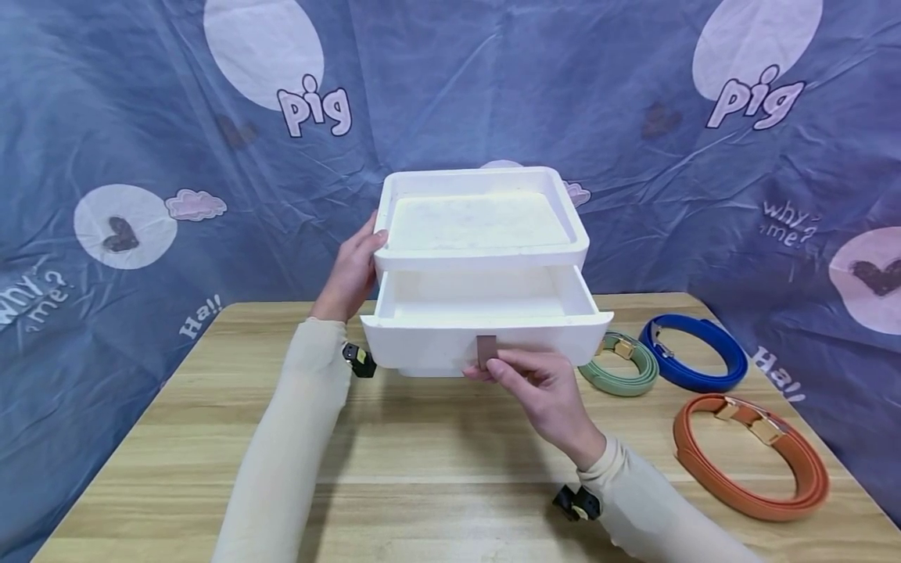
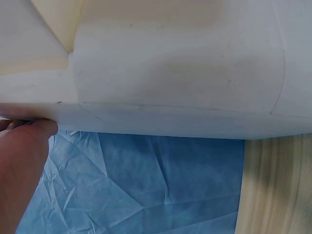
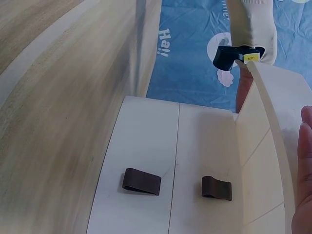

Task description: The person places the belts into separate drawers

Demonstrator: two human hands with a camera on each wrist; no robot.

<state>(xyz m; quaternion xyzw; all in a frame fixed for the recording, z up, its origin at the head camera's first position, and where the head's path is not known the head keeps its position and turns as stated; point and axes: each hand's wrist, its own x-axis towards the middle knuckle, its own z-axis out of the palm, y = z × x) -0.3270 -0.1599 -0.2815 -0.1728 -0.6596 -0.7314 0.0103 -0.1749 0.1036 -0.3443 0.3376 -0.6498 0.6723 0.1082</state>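
Observation:
A white drawer unit (image 1: 482, 257) with a shallow tray top stands at the middle of the table. Its top drawer (image 1: 422, 342) is pulled out toward me, and nothing shows inside. My left hand (image 1: 354, 268) holds the unit's left side, thumb at the top rim; the left wrist view shows part of that hand (image 2: 24, 161) against the white side. At the drawer front, my right hand (image 1: 549, 395) pinches the brown pull tab (image 1: 486, 349) between thumb and fingers. Lower drawer fronts with brown tabs (image 3: 141, 182) appear in the right wrist view, closed.
On the table's right side lie three coiled belts: a green belt (image 1: 619, 385), a blue belt (image 1: 704, 381) and an orange belt (image 1: 756, 504). The wooden table (image 1: 422, 500) meets a blue printed cloth (image 1: 436, 86) behind and at the sides.

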